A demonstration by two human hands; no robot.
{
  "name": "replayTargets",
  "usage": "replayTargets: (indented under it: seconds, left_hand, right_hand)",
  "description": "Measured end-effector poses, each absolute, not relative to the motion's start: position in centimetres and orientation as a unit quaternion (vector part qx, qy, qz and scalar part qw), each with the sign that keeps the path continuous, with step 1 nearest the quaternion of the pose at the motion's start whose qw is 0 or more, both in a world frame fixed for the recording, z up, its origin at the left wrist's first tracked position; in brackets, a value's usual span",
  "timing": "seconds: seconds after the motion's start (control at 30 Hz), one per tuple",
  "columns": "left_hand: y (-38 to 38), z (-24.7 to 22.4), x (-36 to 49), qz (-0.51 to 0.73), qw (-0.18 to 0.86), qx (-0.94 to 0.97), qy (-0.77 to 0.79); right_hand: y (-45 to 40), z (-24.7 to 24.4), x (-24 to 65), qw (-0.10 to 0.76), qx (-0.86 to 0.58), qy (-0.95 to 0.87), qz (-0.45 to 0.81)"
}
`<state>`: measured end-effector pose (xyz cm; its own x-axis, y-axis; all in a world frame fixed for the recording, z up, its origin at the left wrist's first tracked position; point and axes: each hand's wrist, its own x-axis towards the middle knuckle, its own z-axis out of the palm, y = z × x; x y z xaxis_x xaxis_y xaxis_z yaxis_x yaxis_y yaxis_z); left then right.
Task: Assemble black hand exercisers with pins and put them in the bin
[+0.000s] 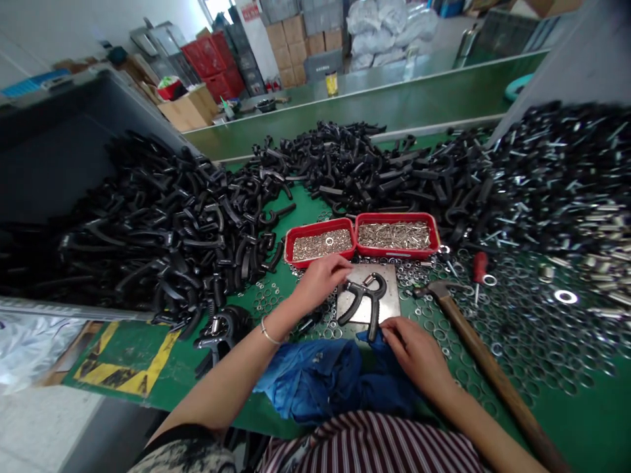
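Observation:
A black hand grip strengthener [373, 309] with two handles and a ring-shaped top lies on a square metal plate [391, 282]. My left hand [320, 284] is over the plate's left edge, just below a red tray of small metal parts [320, 225]. Its fingers are bent and pressed together; whatever is between them is too small to make out. At the lower end of the strengthener's right handle, my right hand [421, 358] has thumb and forefinger closed on the tip, beside a crumpled blue cloth [315, 378].
A second red tray [434, 233] holds small metal pins. On the right lie a hammer [473, 348], a red-handled screwdriver [480, 266] and many loose metal rings [537, 335]. Black handles [197, 223] are heaped left and behind, spilling from a grey bin [113, 98].

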<state>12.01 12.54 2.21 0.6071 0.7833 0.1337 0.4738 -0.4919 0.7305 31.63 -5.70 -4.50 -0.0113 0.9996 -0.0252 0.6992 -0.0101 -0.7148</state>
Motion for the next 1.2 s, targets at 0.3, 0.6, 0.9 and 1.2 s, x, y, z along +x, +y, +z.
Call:
replayTargets:
  seconds: [0.3, 0.6, 0.9, 1.2]
  left_hand:
    - [9.8, -0.7, 14.9, 0.193, 0.319, 0.864, 0.339]
    - [9.0, -2.4, 15.5, 0.181, 0.195, 0.907, 0.327]
    - [8.5, -3.3, 15.6, 0.188, 0.170, 0.910, 0.329]
    - [8.9, -3.7, 14.7, 0.172, 0.072, 0.955, 0.229]
  right_hand:
    - [-5.8, -4.3, 31.7, 0.279, -0.636, -0.669, 0.267]
    - [-6.1, -4.3, 31.3, 0.277, -0.636, -0.677, 0.245]
    - [-6.1, -4.2, 31.3, 0.273, -0.635, -0.687, 0.222]
    - [-6.1, -4.6, 30.8, 0.279, -0.638, -0.686, 0.211]
